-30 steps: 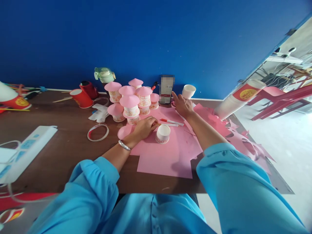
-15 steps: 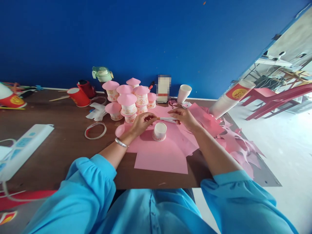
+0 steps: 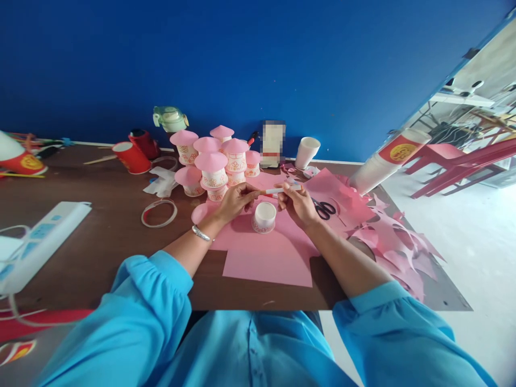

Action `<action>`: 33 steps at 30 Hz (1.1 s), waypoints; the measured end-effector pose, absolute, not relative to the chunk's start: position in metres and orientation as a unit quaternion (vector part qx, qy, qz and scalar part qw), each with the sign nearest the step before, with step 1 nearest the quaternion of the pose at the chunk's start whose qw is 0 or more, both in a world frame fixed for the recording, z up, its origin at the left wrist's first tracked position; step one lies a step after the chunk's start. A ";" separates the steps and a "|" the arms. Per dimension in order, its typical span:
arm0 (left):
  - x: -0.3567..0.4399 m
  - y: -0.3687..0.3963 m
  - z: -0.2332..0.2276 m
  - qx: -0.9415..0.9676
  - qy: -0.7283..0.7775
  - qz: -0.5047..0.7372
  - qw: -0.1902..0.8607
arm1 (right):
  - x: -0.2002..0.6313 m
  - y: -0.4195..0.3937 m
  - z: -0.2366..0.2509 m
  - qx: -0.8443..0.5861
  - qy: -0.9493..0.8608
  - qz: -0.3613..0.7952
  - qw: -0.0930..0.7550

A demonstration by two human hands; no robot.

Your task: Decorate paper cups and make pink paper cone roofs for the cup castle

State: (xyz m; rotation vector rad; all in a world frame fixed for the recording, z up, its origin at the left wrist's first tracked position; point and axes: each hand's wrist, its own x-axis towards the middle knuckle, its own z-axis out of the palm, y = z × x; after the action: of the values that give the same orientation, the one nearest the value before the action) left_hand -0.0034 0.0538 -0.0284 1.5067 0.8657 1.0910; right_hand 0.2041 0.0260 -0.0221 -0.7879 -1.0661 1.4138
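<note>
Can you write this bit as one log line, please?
left hand: holding pen | right hand: holding pen | cup: mouth up on pink paper | scissors: beside right hand

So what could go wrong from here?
The left hand and right hand pinch a white-and-orange pen close to the small white cup: a slip might tip the cup.

The left hand is also near the front pink-roofed tower, so a stray nudge could perhaps topple it.

Black-handled scissors lie beside the right hand, partly hidden by it, and could be knocked or snag a finger.
</note>
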 end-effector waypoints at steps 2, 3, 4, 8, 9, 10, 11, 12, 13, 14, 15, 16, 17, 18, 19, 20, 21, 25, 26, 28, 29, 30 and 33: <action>-0.001 0.055 -0.030 0.631 0.348 0.451 0.527 | 0.205 0.027 -0.021 -0.334 -0.442 0.595 0.581; -0.001 0.055 -0.031 0.629 0.344 0.450 0.533 | 0.208 0.028 -0.020 -0.335 -0.438 0.592 0.589; -0.001 0.057 -0.032 0.622 0.343 0.452 0.539 | 0.213 0.031 -0.019 -0.335 -0.433 0.586 0.597; -0.012 0.061 -0.036 0.591 0.372 0.470 0.539 | 0.251 0.045 -0.012 -0.313 -0.395 0.524 0.687; -0.014 0.062 -0.036 0.604 0.384 0.467 0.519 | 0.259 0.048 -0.012 -0.306 -0.381 0.502 0.714; -0.015 0.062 -0.036 0.630 0.397 0.460 0.484 | 0.264 0.050 -0.013 -0.307 -0.370 0.492 0.726; -0.015 0.061 -0.037 0.666 0.403 0.444 0.443 | 0.267 0.050 -0.015 -0.314 -0.362 0.494 0.726; -0.015 0.061 -0.037 0.703 0.404 0.423 0.404 | 0.266 0.049 -0.018 -0.322 -0.360 0.501 0.718; -0.014 0.060 -0.037 0.738 0.400 0.400 0.369 | 0.262 0.048 -0.021 -0.330 -0.364 0.511 0.705; -0.013 0.059 -0.038 0.765 0.393 0.379 0.342 | 0.255 0.045 -0.024 -0.334 -0.374 0.519 0.693; -0.012 0.059 -0.038 0.784 0.387 0.362 0.323 | 0.248 0.042 -0.027 -0.332 -0.386 0.527 0.680; -0.012 0.058 -0.038 0.796 0.384 0.351 0.310 | 0.241 0.039 -0.029 -0.332 -0.399 0.539 0.664; -0.012 0.058 -0.038 0.802 0.382 0.346 0.302 | 0.235 0.036 -0.031 -0.331 -0.409 0.549 0.649; -0.013 0.058 -0.038 0.805 0.381 0.345 0.296 | 0.230 0.034 -0.032 -0.332 -0.417 0.556 0.637; -0.014 0.057 -0.038 0.804 0.380 0.352 0.291 | 0.227 0.032 -0.032 -0.335 -0.422 0.560 0.629; -0.015 0.057 -0.037 0.800 0.376 0.366 0.289 | 0.225 0.031 -0.033 -0.339 -0.424 0.560 0.626; -0.016 0.056 -0.037 0.791 0.370 0.387 0.296 | 0.225 0.031 -0.033 -0.344 -0.425 0.558 0.625; -0.023 0.052 -0.030 0.703 0.297 0.436 0.476 | 0.230 0.032 -0.034 -0.354 -0.430 0.541 0.630; -0.025 0.051 -0.027 0.682 0.269 0.418 0.537 | 0.231 0.033 -0.035 -0.356 -0.434 0.538 0.629; -0.027 0.048 -0.020 0.673 0.220 0.350 0.613 | 0.232 0.034 -0.036 -0.360 -0.442 0.531 0.627; -0.027 0.047 -0.016 0.682 0.210 0.309 0.629 | 0.232 0.034 -0.036 -0.364 -0.445 0.525 0.627; -0.027 0.046 -0.012 0.696 0.210 0.271 0.631 | 0.231 0.034 -0.036 -0.368 -0.447 0.520 0.628; -0.024 0.043 -0.006 0.740 0.232 0.212 0.594 | 0.229 0.035 -0.036 -0.375 -0.444 0.511 0.633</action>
State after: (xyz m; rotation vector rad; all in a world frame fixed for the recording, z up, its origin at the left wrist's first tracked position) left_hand -0.0236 0.0435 -0.0056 1.7202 0.5395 0.4937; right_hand 0.2293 0.0346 -0.0363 -0.8580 -1.0144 1.1698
